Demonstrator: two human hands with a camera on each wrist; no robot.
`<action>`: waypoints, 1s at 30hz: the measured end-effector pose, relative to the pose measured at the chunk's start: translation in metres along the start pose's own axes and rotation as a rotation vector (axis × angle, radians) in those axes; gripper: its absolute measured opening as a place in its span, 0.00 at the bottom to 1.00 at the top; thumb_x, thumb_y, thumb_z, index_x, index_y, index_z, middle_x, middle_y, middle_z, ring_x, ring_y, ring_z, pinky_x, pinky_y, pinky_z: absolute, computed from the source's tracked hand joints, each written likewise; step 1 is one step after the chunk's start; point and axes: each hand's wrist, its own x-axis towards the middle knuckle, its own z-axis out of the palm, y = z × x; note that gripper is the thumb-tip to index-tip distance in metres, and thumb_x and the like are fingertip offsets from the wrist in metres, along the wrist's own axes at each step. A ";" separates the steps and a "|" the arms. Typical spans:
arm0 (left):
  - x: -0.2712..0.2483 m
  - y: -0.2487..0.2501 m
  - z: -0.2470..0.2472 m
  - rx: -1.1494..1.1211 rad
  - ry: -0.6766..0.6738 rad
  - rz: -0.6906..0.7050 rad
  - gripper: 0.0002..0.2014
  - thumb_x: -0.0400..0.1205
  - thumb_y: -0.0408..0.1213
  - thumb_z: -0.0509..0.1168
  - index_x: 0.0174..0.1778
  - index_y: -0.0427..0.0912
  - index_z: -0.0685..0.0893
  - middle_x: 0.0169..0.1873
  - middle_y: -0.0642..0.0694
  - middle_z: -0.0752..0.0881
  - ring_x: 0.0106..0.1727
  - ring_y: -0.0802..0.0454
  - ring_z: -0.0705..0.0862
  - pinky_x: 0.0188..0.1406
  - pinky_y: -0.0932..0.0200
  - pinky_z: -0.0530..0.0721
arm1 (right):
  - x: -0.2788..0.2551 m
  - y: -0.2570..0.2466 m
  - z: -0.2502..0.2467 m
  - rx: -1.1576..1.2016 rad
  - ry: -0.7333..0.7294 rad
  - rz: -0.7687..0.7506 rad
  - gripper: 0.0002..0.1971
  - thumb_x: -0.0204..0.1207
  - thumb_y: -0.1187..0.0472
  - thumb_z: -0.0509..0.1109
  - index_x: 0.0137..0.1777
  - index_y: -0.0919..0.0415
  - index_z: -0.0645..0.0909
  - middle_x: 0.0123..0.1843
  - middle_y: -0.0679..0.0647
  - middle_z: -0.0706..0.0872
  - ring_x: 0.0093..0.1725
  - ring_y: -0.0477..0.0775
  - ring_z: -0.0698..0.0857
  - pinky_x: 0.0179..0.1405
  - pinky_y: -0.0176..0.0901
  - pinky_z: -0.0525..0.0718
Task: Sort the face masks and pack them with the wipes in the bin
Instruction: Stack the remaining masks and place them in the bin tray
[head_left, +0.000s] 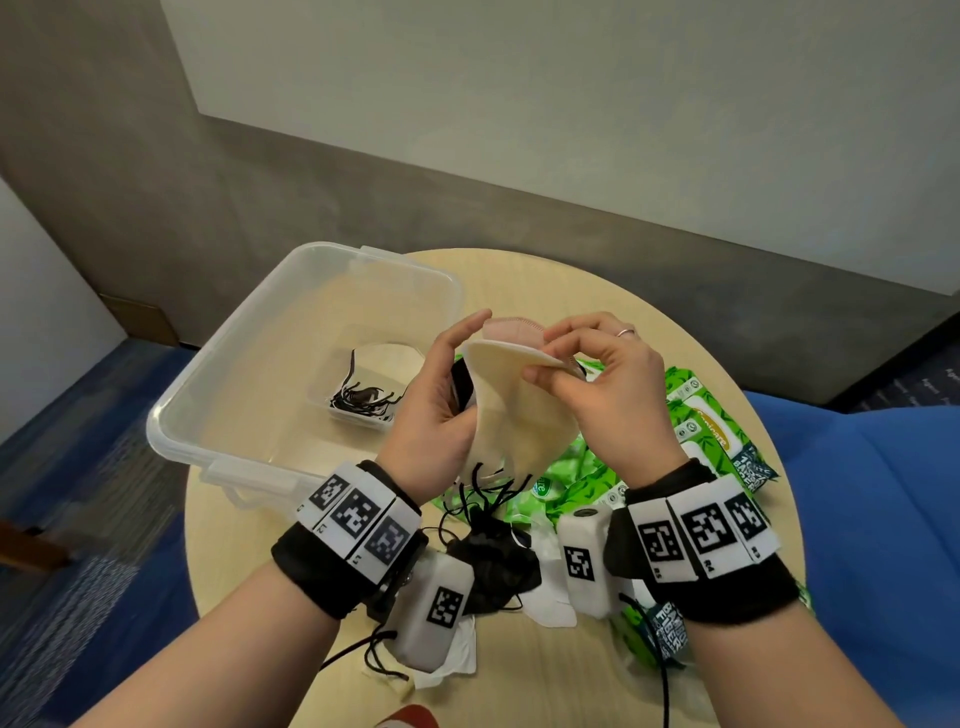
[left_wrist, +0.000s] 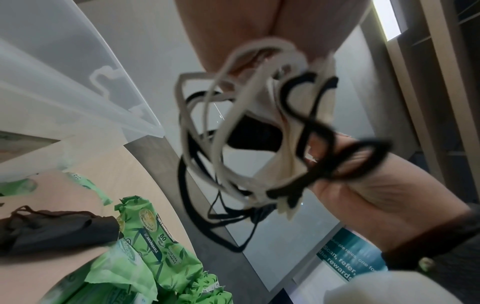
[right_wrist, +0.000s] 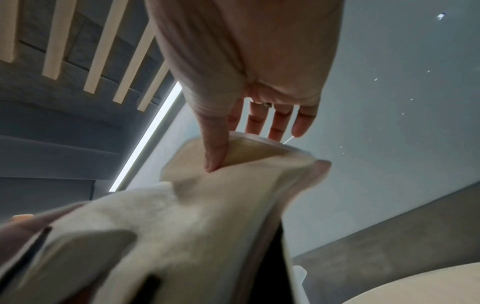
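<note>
Above the table I hold a stack of folded masks: a cream mask (head_left: 519, 410) on top, a pink one (head_left: 511, 332) and a black one (head_left: 462, 387) behind it. My left hand (head_left: 441, 395) grips the stack from the left. My right hand (head_left: 597, 384) pinches the cream mask's upper edge (right_wrist: 233, 156) between thumb and fingers. Black and white ear loops (left_wrist: 233, 144) dangle below. The clear plastic bin (head_left: 291, 280) stands at the left, with masks with black loops (head_left: 363, 402) in it. Green wipe packs (head_left: 711, 431) lie at the right.
A loose black mask (head_left: 493, 571) and white masks (head_left: 550, 608) lie on the round wooden table (head_left: 597, 291) under my wrists. More green wipe packs (left_wrist: 161, 257) sit near the table's edge. Blue carpet and a grey wall surround the table.
</note>
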 end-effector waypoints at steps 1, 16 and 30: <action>0.000 0.000 0.000 -0.020 0.006 -0.005 0.26 0.74 0.26 0.65 0.66 0.53 0.71 0.46 0.57 0.88 0.45 0.59 0.85 0.41 0.64 0.84 | 0.000 0.001 0.000 0.019 0.016 0.007 0.13 0.61 0.66 0.81 0.31 0.48 0.82 0.45 0.41 0.82 0.52 0.46 0.78 0.47 0.18 0.69; -0.002 0.006 0.001 0.007 0.009 0.035 0.24 0.75 0.21 0.63 0.62 0.50 0.75 0.42 0.59 0.87 0.40 0.63 0.83 0.39 0.67 0.82 | -0.006 0.010 0.002 -0.087 0.113 -0.332 0.04 0.61 0.67 0.77 0.34 0.58 0.89 0.50 0.43 0.85 0.52 0.46 0.77 0.52 0.33 0.76; -0.002 0.009 -0.004 0.198 0.024 0.033 0.17 0.69 0.22 0.60 0.43 0.49 0.85 0.37 0.64 0.89 0.42 0.68 0.84 0.42 0.72 0.80 | -0.011 0.011 0.002 -0.005 -0.010 -0.408 0.10 0.58 0.81 0.70 0.30 0.66 0.82 0.35 0.57 0.85 0.38 0.51 0.85 0.39 0.39 0.82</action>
